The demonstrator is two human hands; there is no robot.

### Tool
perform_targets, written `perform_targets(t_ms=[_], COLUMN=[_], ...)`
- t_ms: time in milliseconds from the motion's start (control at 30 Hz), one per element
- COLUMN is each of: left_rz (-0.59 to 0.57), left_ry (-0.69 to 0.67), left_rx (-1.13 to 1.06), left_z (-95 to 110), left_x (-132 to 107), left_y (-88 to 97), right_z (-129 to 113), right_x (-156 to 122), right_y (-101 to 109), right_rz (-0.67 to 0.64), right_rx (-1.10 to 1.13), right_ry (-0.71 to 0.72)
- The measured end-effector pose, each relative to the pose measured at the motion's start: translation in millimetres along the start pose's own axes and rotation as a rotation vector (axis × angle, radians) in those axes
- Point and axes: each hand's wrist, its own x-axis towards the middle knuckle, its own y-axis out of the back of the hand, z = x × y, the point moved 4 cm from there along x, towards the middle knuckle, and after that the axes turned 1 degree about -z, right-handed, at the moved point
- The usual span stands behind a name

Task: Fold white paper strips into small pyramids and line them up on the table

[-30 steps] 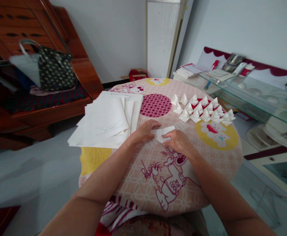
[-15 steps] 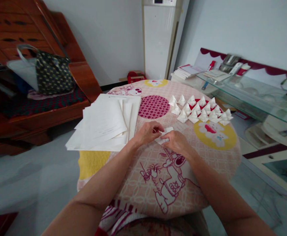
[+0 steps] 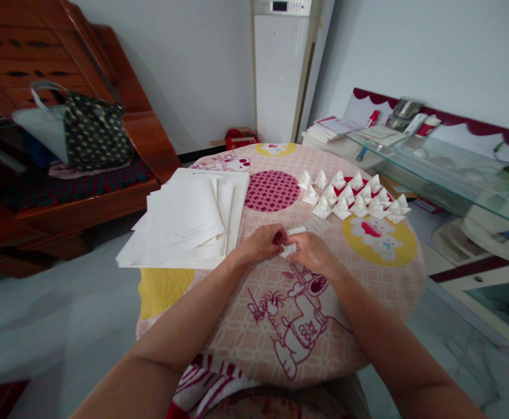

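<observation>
My left hand [image 3: 265,242] and my right hand [image 3: 311,254] meet at the middle of a round table [image 3: 219,343] covered with a pink cartoon cloth. Both pinch a small folded piece of white paper [image 3: 292,240] between their fingers, just above the cloth. Most of that paper is hidden by my fingers. A stack of white paper sheets [image 3: 188,218] lies to the left of my left hand. Several small folded white paper shapes [image 3: 353,198] stand in rows beyond my right hand.
A wooden bench [image 3: 62,192] with a dark patterned bag [image 3: 95,131] stands at the left. A glass shelf [image 3: 446,169] with books and small items runs along the right. A white standing appliance [image 3: 280,64] is behind the table. Grey floor lies at the lower left.
The paper was lying flat under my hands; now my hands have drawn closer together and fold it smaller, lifting it slightly. The view has shifted a little.
</observation>
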Motion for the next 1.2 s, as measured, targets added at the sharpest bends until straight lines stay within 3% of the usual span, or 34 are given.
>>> perform_targets(t_ms=[100, 200, 300, 433, 633, 867, 967, 1200], left_rz=[-0.014, -0.019, -0.025, -0.022, -0.016, -0.009, -0.049, -0.024], left_ry=[-0.009, -0.011, -0.013, -0.014, -0.021, -0.049, -0.111, -0.323], left_rx=[0.009, 0.018, 0.009, 0.019, 0.029, 0.058, 0.103, 0.184], left_z=[0.0, -0.1, -0.5, -1.9, -3.1, -2.7, -0.8, 6.2], left_x=[0.0, -0.2, -0.5, 0.0, 1.8, 1.2, -1.3, -5.5], left_y=[-0.3, 0.5, 1.2, 1.9, 1.0, 2.1, 3.2, 9.8], right_z=[11.3, 15.9, 3.7, -10.9, -8.6, 4.9, 7.8, 3.5], right_x=[-3.2, -6.5, -11.8, -20.0, -30.2, -33.5, -32.5, -19.4], right_y=[5.5, 14.3, 15.3, -0.2, -20.9, -16.5, -14.7, -21.7], right_rz=[-0.108, -0.064, -0.005, -0.037, 0.061, 0.087, 0.102, 0.122], right_rx=[-0.002, -0.135, -0.292, -0.432, -0.608, -0.634, -0.623, -0.632], right_ry=[0.1, 0.118, 0.272, 0.408, 0.457, 0.457, 0.456, 0.361])
